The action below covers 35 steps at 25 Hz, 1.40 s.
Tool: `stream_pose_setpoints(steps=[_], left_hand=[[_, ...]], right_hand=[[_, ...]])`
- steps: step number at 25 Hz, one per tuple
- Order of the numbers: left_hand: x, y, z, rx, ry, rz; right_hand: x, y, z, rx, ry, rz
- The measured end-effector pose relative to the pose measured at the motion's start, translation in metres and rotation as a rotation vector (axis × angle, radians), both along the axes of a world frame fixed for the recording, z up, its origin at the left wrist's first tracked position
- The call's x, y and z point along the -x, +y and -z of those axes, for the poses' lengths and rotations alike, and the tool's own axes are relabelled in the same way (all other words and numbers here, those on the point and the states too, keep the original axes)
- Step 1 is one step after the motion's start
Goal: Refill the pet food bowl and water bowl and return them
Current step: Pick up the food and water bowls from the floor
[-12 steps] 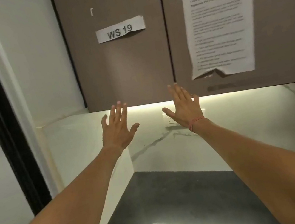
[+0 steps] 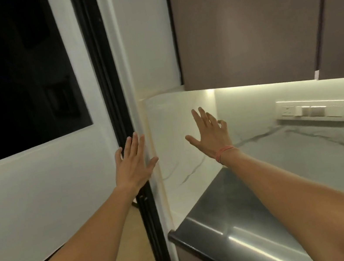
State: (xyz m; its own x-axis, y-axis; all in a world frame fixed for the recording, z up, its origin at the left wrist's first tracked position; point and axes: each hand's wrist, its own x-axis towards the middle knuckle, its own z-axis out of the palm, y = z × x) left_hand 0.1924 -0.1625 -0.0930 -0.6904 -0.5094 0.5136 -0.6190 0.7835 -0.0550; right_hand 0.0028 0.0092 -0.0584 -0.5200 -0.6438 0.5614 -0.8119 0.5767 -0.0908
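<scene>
Both hands are raised with fingers straight and spread, holding nothing: the left hand (image 2: 132,161) before the black door frame (image 2: 112,99), the right hand (image 2: 209,134) (orange band at the wrist) above the dark bench (image 2: 226,233). No bowl shows.

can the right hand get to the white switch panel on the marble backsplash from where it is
Probably yes: the open right hand holds nothing, and only bare marble wall lies between it and the white switch panel to its right.
</scene>
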Motion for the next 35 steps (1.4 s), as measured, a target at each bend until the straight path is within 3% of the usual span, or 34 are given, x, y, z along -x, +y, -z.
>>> stream_pose_setpoints(steps=[9, 18, 24, 35], left_hand=[[-0.199, -0.128, 0.097, -0.164, -0.083, -0.278], [-0.356, -0.185, 0.217, -0.410, -0.135, -0.512], [-0.403, -0.219, 0.287, -0.522, -0.213, -0.670], [-0.414, -0.306, 0.335, -0.669, -0.262, -0.869]], right_hand=[[-0.157, -0.174, 0.087, -0.090, -0.100, -0.284], [-0.276, -0.293, 0.205, -0.279, -0.231, -0.436], [-0.307, -0.373, 0.274, -0.426, -0.312, -0.545], [-0.290, -0.522, 0.339, -0.576, -0.355, -0.676]])
